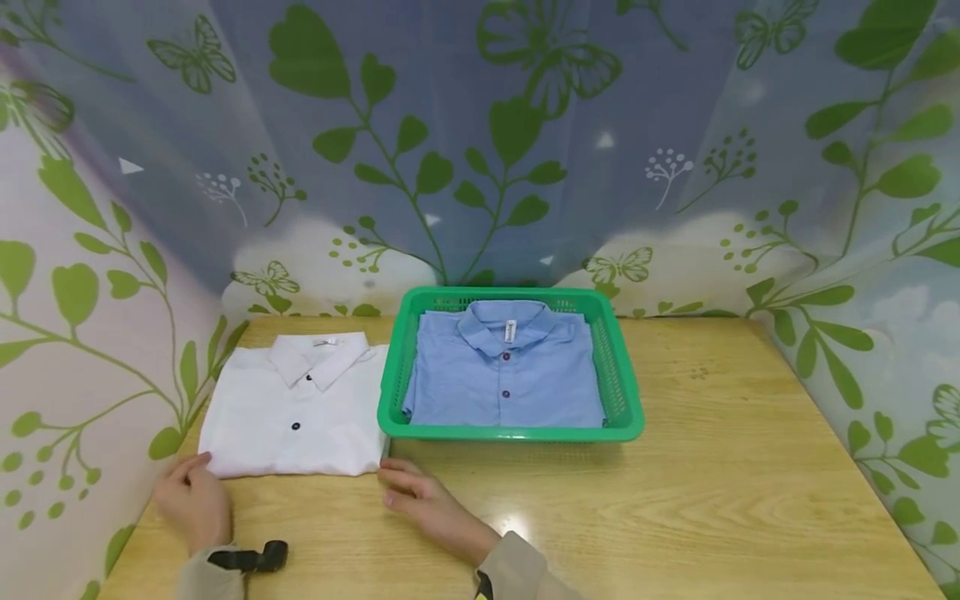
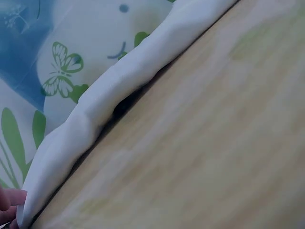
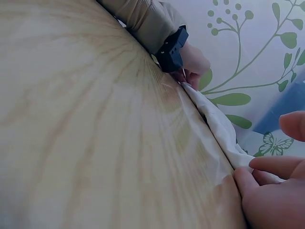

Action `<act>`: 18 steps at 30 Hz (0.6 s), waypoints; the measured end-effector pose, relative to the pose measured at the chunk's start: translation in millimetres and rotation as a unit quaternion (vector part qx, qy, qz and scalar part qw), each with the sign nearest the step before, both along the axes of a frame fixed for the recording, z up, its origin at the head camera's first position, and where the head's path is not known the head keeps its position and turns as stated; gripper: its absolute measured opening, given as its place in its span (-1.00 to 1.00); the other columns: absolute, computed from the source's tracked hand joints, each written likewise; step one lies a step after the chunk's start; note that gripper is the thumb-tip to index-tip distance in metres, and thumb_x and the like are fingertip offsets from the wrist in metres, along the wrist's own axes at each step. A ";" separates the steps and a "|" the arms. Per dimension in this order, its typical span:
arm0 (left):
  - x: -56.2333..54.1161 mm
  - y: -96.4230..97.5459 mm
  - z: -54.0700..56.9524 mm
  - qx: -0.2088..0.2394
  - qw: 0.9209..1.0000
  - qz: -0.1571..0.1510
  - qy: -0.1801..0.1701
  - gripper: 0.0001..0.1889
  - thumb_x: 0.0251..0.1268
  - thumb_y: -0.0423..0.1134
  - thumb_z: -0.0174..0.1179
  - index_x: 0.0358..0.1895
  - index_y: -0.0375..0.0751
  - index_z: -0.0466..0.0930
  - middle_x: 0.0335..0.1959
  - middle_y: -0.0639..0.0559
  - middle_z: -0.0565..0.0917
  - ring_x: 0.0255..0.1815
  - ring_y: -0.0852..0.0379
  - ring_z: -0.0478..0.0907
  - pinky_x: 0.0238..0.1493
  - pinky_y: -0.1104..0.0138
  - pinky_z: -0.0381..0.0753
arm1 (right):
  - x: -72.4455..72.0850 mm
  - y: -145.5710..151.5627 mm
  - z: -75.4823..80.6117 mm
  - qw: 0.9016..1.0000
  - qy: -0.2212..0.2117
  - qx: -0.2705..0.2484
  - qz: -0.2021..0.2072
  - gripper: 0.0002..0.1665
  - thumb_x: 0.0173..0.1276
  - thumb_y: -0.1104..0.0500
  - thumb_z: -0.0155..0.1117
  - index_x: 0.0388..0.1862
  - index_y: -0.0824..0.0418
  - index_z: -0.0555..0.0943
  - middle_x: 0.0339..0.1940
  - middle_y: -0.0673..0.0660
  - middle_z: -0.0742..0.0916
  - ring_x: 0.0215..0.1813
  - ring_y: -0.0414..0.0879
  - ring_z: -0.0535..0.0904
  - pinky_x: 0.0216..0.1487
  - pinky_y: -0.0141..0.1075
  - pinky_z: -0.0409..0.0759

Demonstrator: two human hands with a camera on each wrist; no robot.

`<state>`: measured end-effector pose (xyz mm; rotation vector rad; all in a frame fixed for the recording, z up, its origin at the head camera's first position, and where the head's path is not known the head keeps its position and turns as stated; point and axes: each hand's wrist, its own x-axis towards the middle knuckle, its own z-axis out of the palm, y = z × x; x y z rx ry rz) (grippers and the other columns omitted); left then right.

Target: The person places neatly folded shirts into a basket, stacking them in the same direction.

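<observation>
A folded white collared shirt [image 1: 300, 417] with dark buttons lies on the table at the left. My left hand [image 1: 193, 500] is at its lower left corner, fingertips touching the edge. In the left wrist view, fingers [image 2: 13, 198] of that hand meet the end of the white fold [image 2: 114, 81]. My right hand [image 1: 431, 504] touches the lower right corner, its thumb apart from the fingers. The right wrist view shows the right fingers [image 3: 276, 166] extended against the shirt's front fold [image 3: 217, 121].
A green plastic basket [image 1: 510, 433] stands right beside the white shirt, holding a folded blue shirt [image 1: 465, 383] with its collar toward the back. Patterned curtains [image 1: 420, 125] surround the wooden table [image 1: 735, 467] at the back and sides.
</observation>
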<state>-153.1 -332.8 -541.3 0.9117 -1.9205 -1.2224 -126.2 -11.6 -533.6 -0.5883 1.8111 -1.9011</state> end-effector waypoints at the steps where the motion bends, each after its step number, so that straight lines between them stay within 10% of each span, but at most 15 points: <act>1: 3.4 -1.3 -0.2 -0.005 1.000 0.000 -0.003 -0.61 0.39 -0.42 -0.19 -0.15 -0.58 0.67 -0.17 -0.11 0.50 0.06 -0.19 0.44 0.25 0.06 0.36 | 1.2 1.0 -0.1 1.000 0.002 0.001 0.001 -0.49 0.57 0.20 0.03 0.42 0.38 0.38 0.50 0.12 0.35 0.52 0.04 0.17 0.39 -0.35 0.25; 8: 29.0 -16.9 2.6 -0.007 0.998 -0.004 -0.065 -0.60 0.33 -0.41 -0.19 -0.18 -0.49 0.72 -0.14 -0.18 0.57 0.12 -0.25 0.49 0.19 0.12 0.39 | 13.2 9.7 -1.0 0.999 -0.009 -0.015 0.028 -0.52 0.57 0.24 0.05 0.37 0.42 0.42 0.46 0.19 0.40 0.47 0.01 0.27 0.32 -0.41 0.35; 18: 62.4 -37.8 8.2 0.011 0.989 -0.015 -0.144 -0.59 0.32 -0.32 -0.10 -0.49 -0.22 0.78 -0.38 0.18 0.62 -0.24 0.20 0.42 -0.25 0.43 0.25 | 34.5 21.3 -4.3 0.997 0.039 0.008 0.063 -0.56 0.53 0.24 0.10 0.29 0.42 0.51 0.38 0.18 0.52 0.45 -0.10 0.30 0.40 -0.39 0.25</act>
